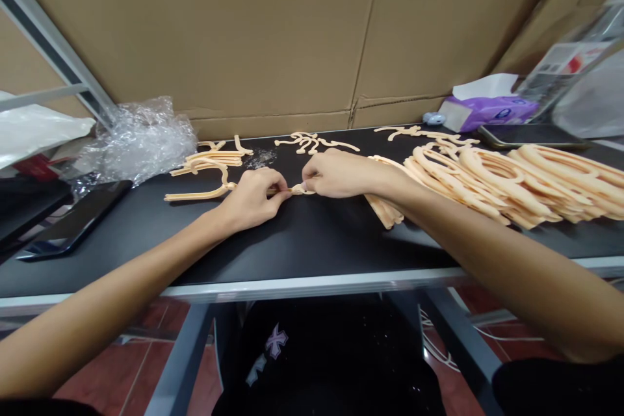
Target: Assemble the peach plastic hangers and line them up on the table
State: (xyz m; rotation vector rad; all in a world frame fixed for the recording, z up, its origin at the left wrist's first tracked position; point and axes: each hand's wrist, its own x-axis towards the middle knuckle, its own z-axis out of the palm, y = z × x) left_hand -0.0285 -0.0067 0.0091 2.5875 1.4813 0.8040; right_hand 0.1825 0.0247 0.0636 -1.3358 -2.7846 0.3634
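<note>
My left hand point(258, 198) pinches a thin cream-coloured cut-out strip point(296, 190) between thumb and fingers, low over the black tabletop point(292, 240). Close to its right, my right hand point(336, 173) has its fingers closed on the other end of this strip; the fingertips partly hide it. A forked cream piece point(199, 195) sticks out to the left of my left hand, and I cannot tell whether it joins the strip. Behind the hands lie curly cream offcuts point(312, 141). Beneath and beyond my right forearm is a large heap of looped cream pieces point(487, 175).
Crumpled clear plastic wrap point(141, 136) and a dark phone-like slab point(78, 221) lie at the left. A purple tissue pack point(497, 112) and a phone point(533, 136) are at the back right. Cardboard point(244, 32) walls off the far side; a metal edge point(312, 287) runs along the front.
</note>
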